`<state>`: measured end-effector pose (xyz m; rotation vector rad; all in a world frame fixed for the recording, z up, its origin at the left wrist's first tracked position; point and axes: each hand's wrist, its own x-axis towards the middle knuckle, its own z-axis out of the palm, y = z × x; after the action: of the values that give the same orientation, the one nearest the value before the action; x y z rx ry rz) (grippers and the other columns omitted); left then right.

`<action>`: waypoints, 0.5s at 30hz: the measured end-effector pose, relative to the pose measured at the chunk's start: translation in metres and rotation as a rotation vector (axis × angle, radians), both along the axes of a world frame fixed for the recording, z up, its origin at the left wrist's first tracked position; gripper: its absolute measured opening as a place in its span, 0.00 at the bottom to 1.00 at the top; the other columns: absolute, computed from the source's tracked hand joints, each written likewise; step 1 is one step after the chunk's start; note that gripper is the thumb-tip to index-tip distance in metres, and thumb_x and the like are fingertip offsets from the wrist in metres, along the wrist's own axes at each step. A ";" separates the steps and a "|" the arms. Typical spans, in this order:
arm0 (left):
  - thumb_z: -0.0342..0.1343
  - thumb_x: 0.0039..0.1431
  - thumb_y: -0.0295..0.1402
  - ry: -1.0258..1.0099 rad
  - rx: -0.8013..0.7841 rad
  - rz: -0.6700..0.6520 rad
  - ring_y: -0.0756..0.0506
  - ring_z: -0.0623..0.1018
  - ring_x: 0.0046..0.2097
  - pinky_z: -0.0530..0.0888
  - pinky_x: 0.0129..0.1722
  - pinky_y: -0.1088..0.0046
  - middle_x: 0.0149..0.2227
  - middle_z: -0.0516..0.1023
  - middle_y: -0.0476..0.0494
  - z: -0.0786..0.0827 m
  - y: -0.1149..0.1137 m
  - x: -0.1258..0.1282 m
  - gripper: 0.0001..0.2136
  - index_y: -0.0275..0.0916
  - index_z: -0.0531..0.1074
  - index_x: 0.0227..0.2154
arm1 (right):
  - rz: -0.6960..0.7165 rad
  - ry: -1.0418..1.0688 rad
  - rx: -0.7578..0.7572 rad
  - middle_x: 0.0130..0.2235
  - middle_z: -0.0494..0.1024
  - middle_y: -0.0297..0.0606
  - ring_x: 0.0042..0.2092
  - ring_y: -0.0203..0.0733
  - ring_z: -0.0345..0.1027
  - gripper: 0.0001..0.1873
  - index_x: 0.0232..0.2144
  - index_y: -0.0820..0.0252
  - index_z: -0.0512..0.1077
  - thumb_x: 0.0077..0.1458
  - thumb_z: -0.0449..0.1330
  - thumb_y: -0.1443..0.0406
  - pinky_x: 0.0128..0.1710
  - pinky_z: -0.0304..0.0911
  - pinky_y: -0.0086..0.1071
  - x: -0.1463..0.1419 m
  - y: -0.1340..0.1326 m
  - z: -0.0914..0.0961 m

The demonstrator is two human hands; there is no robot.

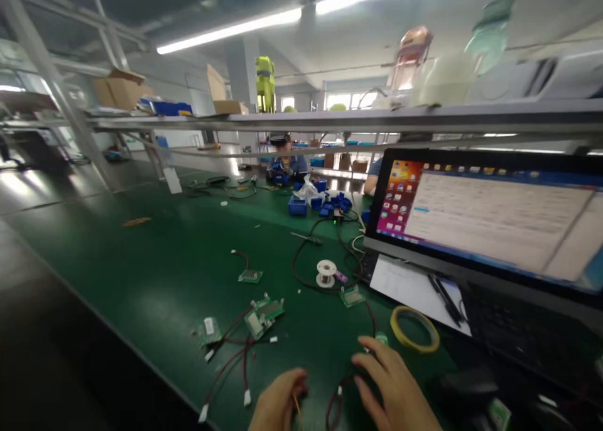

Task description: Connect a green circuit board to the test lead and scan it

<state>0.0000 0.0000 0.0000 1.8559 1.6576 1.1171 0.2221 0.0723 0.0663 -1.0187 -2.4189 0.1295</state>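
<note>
My left hand is at the bottom edge of the head view, fingers curled closed around a thin yellowish wire. My right hand lies beside it, fingers bent down onto the green mat over a dark red wire; what it grips, if anything, is hidden. Just ahead of the hands lie several small green circuit boards with red and black leads and white connectors. A yellow tape ring sits right of my right hand.
A monitor stands at the right with a keyboard under it and a sheet of paper with pens. A solder spool, blue bins and a seated person are farther along the green bench. A shelf runs overhead.
</note>
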 end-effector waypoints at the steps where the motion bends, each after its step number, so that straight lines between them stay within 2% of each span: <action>1: 0.38 0.59 0.29 0.003 0.091 -0.002 0.50 0.75 0.33 0.72 0.35 0.76 0.30 0.76 0.45 0.000 -0.001 0.001 0.13 0.41 0.69 0.36 | -0.018 -0.006 -0.090 0.49 0.68 0.43 0.49 0.45 0.64 0.11 0.39 0.55 0.69 0.52 0.52 0.66 0.47 0.62 0.40 -0.016 0.002 0.005; 3: 0.36 0.59 0.27 0.026 0.225 -0.010 0.48 0.73 0.33 0.71 0.33 0.73 0.29 0.74 0.43 0.005 -0.003 0.004 0.14 0.38 0.68 0.32 | -0.003 -0.036 -0.230 0.48 0.68 0.44 0.48 0.44 0.64 0.11 0.39 0.58 0.68 0.52 0.51 0.68 0.47 0.61 0.40 -0.046 0.009 0.014; 4: 0.37 0.59 0.26 0.032 0.239 -0.015 0.48 0.72 0.34 0.70 0.33 0.72 0.30 0.75 0.42 0.010 -0.004 0.006 0.13 0.38 0.68 0.32 | 0.022 -0.063 -0.273 0.47 0.68 0.43 0.47 0.43 0.64 0.11 0.39 0.59 0.68 0.52 0.52 0.69 0.46 0.60 0.39 -0.060 0.015 0.016; 6: 0.39 0.58 0.24 0.037 0.253 -0.034 0.47 0.71 0.35 0.69 0.34 0.71 0.31 0.75 0.42 0.019 -0.005 0.009 0.12 0.37 0.68 0.32 | 0.091 -0.124 -0.303 0.45 0.69 0.42 0.45 0.42 0.64 0.12 0.40 0.60 0.67 0.50 0.53 0.70 0.45 0.59 0.37 -0.088 0.028 0.019; 8: 0.38 0.56 0.22 0.043 0.281 -0.043 0.48 0.71 0.32 0.68 0.32 0.72 0.28 0.74 0.43 0.024 -0.007 0.011 0.13 0.37 0.68 0.30 | 0.153 -0.171 -0.294 0.46 0.68 0.42 0.48 0.43 0.62 0.16 0.42 0.60 0.65 0.48 0.55 0.71 0.47 0.57 0.37 -0.117 0.043 0.020; 12: 0.38 0.52 0.20 0.016 0.226 -0.052 0.51 0.68 0.22 0.64 0.24 0.77 0.17 0.68 0.49 0.025 -0.011 0.011 0.14 0.37 0.69 0.25 | 0.263 -0.257 -0.298 0.52 0.63 0.45 0.54 0.48 0.55 0.32 0.49 0.59 0.61 0.39 0.61 0.74 0.51 0.52 0.41 -0.170 0.071 0.018; 13: 0.38 0.51 0.20 0.002 0.201 -0.055 0.52 0.67 0.21 0.63 0.23 0.77 0.15 0.67 0.50 0.025 -0.012 0.010 0.14 0.37 0.69 0.24 | 0.282 -0.286 -0.312 0.51 0.64 0.46 0.54 0.50 0.56 0.34 0.50 0.60 0.61 0.37 0.63 0.74 0.51 0.53 0.43 -0.180 0.077 0.017; 15: 0.39 0.49 0.20 -0.018 0.178 -0.058 0.52 0.67 0.20 0.63 0.22 0.78 0.15 0.67 0.50 0.025 -0.013 0.010 0.14 0.37 0.69 0.23 | 0.318 -0.337 -0.355 0.47 0.68 0.45 0.50 0.49 0.61 0.28 0.46 0.61 0.64 0.39 0.64 0.72 0.47 0.57 0.44 -0.194 0.088 0.015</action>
<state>0.0101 -0.0132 0.0245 1.9825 1.5269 1.2897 0.0286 0.1600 0.0808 -0.8424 -2.9282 0.5537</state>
